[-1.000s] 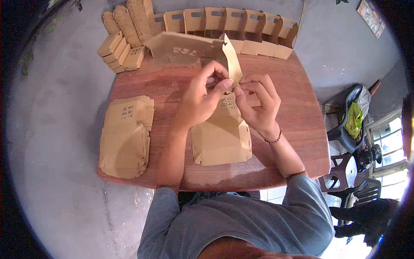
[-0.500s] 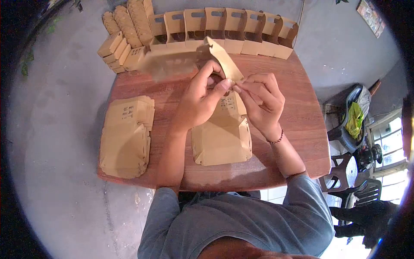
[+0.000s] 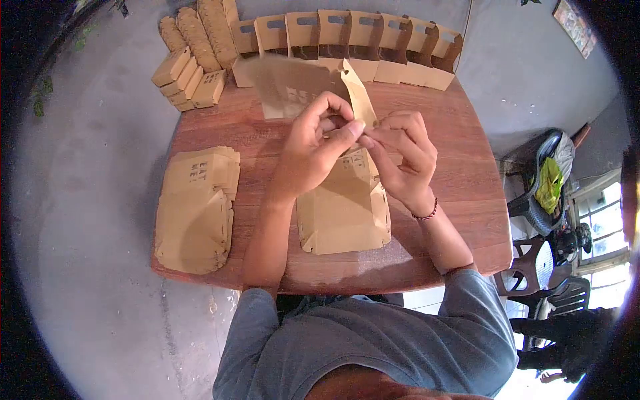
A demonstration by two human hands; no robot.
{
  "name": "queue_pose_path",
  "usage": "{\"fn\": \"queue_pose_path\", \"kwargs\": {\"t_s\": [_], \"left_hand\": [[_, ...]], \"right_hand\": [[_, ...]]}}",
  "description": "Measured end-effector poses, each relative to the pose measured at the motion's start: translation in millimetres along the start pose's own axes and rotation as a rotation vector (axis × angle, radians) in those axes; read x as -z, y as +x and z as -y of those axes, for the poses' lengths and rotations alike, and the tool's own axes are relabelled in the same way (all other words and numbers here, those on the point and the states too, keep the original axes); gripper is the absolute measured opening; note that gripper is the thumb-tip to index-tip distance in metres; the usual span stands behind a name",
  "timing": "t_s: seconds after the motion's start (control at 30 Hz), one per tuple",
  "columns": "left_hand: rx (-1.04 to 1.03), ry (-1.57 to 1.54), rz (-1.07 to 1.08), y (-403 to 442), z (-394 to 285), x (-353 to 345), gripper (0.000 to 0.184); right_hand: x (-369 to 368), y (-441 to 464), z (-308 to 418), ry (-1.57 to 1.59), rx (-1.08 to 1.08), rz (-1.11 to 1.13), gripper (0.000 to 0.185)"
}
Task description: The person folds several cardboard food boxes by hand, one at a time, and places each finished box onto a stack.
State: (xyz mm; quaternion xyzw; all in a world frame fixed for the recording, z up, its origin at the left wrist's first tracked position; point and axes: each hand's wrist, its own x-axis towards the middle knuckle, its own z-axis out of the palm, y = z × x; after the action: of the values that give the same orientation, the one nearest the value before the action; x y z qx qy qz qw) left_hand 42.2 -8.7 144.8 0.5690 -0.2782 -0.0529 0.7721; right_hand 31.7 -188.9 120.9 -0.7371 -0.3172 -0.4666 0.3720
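Note:
Between my two hands, held up over the table, is a partly folded brown cardboard box (image 3: 359,93). Its lid panel hangs out to the left, blurred, and lettering shows faintly on it. My left hand (image 3: 322,143) pinches the box's near corner with thumb and fingers. Close against it, the fingertips of my right hand (image 3: 405,150) pinch the same corner; the exact fold there is hidden. Below my hands lies a flat cardboard box blank (image 3: 345,217) with printed lettering, partly covered by the hands.
A stack of flat blanks (image 3: 193,213) lies at the left of the wooden table (image 3: 453,227). Along the back stands a row of cardboard carriers with handle holes (image 3: 333,37). Folded small boxes (image 3: 183,80) and egg-tray-like stacks (image 3: 200,40) are at the back left.
The held box has swung: its lid panel has risen and spread at the left, and its side flap stands more upright. Both hands keep their pinch in nearly the same place.

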Motion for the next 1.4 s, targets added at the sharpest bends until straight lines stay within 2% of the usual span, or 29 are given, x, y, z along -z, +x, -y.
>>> {"fn": "queue_pose_path", "kwargs": {"t_s": [0.17, 0.23, 0.27, 0.33, 0.37, 0.43, 0.57, 0.63, 0.67, 0.7, 0.77, 0.93, 1.0, 1.1, 1.17, 1.23, 1.33, 1.4], "left_hand": [[-0.051, 0.007, 0.029, 0, -1, 3, 0.030], [-0.046, 0.008, 0.029, -1, -2, 4, 0.032], [-0.040, 0.067, 0.036, -1, -2, 6, 0.034], [-0.034, 0.124, 0.043, -1, -4, 10, 0.036], [-0.010, 0.100, 0.052, -2, -4, 11, 0.035], [0.015, 0.075, 0.061, -3, -5, 16, 0.035], [-0.009, 0.079, 0.061, -5, -11, 20, 0.032], [-0.005, 0.099, 0.091, -7, -12, 18, 0.031], [0.045, 0.078, 0.129, -8, -11, 17, 0.030], [0.096, 0.058, 0.167, -8, -11, 15, 0.030], [0.091, 0.096, 0.184, -6, -7, 17, 0.029], [0.093, 0.158, 0.195, -5, -5, 21, 0.027], [0.144, 0.179, 0.119, -4, -4, 21, 0.026], [0.165, 0.210, 0.125, -3, -1, 24, 0.029], [0.152, 0.234, 0.107, -2, -4, 20, 0.031], [0.142, 0.257, 0.088, -1, -4, 17, 0.033], [0.142, 0.252, 0.033, 2, 2, 17, 0.027], [0.199, 0.352, -0.069, 6, 6, 18, 0.016]], "right_hand": [[0, 1, -6, 0.041, 0.036, 0.075, 0.019], [-4, -4, -9, 0.290, -0.171, 0.015, 0.034], [-6, -6, -12, 0.290, -0.170, 0.015, 0.034], [-6, -7, -19, 0.400, -0.251, 0.017, 0.055], [-5, -6, -20, 0.399, -0.252, 0.018, 0.055], [-1, -2, -20, 0.589, -0.294, 0.126, 0.067], [6, 3, -26, 0.637, -0.370, 0.131, 0.067], [4, 6, -22, 0.695, -0.639, 0.002, 0.064], [4, 8, -18, 0.700, -0.684, -0.024, 0.054], [6, 8, -17, 0.699, -0.685, -0.025, 0.054], [8, 8, -15, 0.598, -0.808, 0.029, 0.043], [7, 6, -11, 0.520, -0.827, -0.004, 0.029], [5, 2, -12, 0.449, -0.841, 0.019, 0.025], [-4, -2, -10, 0.383, -0.755, -0.083, 0.021], [-9, -8, -12, 0.267, -0.554, -0.117, 0.021], [-9, -6, -7, 0.199, -0.540, -0.092, 0.021], [-11, -7, -3, 0.085, -0.460, -0.059, 0.020], [-14, -7, -3, 0.042, -0.393, -0.049, 0.020]]}}
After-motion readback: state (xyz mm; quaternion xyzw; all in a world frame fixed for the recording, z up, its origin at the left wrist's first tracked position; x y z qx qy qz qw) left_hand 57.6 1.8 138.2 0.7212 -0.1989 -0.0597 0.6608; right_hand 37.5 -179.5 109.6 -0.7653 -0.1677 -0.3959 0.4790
